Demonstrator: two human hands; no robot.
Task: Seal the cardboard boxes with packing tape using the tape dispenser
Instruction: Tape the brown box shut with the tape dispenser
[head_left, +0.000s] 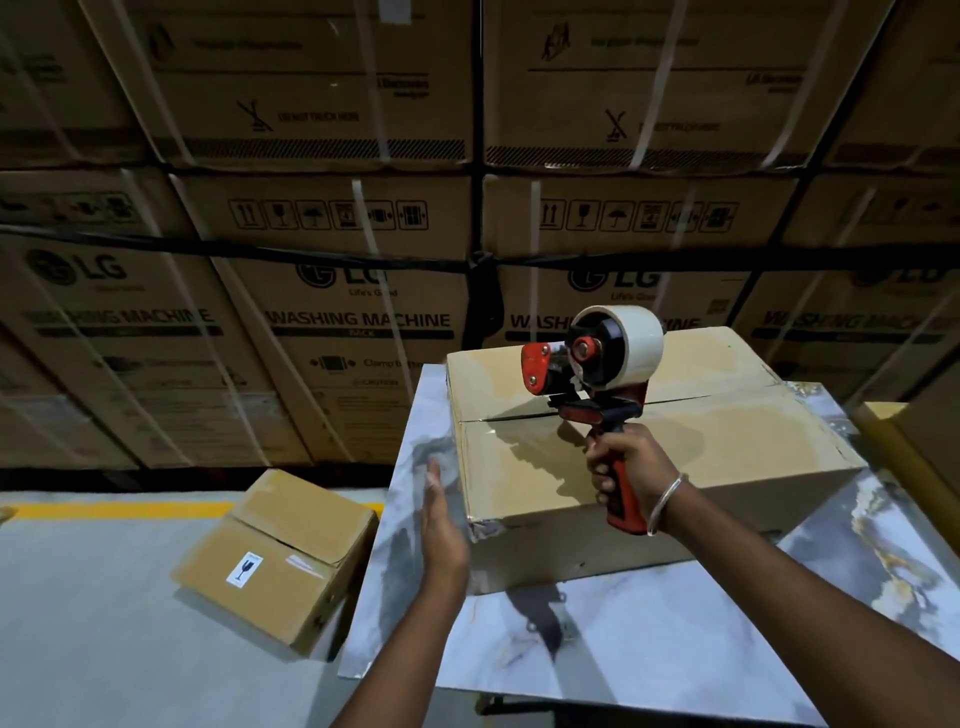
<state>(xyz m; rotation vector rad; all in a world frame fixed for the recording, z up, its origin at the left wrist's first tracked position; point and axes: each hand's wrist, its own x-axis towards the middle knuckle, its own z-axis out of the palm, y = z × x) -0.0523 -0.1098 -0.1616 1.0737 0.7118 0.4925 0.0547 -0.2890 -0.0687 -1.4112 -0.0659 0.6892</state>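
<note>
Warehouse: stacked washing-machine cartons.

Stacked washing-machine cartons behind marble table, grey floor

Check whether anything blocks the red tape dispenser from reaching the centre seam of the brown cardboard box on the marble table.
Nothing visible does. The right hand holds the red tape dispenser up over the brown cardboard box, whose centre seam lies bare. The left hand is open, off to the box's left side.
</note>
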